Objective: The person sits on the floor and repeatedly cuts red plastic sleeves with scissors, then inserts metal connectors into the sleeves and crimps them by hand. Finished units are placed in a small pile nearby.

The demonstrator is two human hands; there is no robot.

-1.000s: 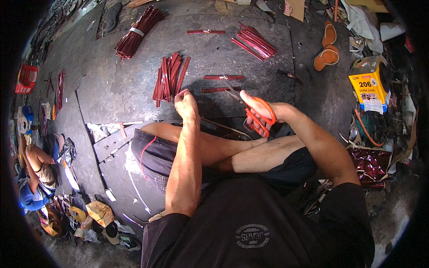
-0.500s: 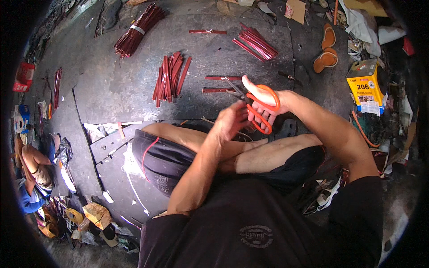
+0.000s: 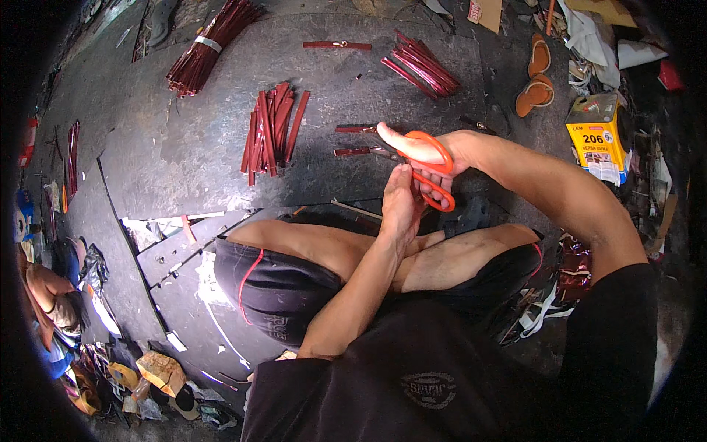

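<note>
Orange-handled scissors are in my right hand, with the thumb lying along the upper handle and fingers at the lower loop. My left hand is closed, its fingertips together just below the scissors' pivot; whatever they pinch is too small to make out. Left of the blades lie two short dark red strips, an upper strip and a lower strip. Farther off lies a single red strip with a small metal ring. A loose pile of red strips is left of my hands.
A shiny red strip bundle lies ahead, and a larger bundle with a white band at far left. To the right are brown sandals and a yellow can. Another person's bare limb shows at the left edge.
My left hand has gone from loosely spread fingers to a closed pinch, moving right against the scissors. The scissors stay in my right hand, slightly shifted. The whole view has tilted a little.
</note>
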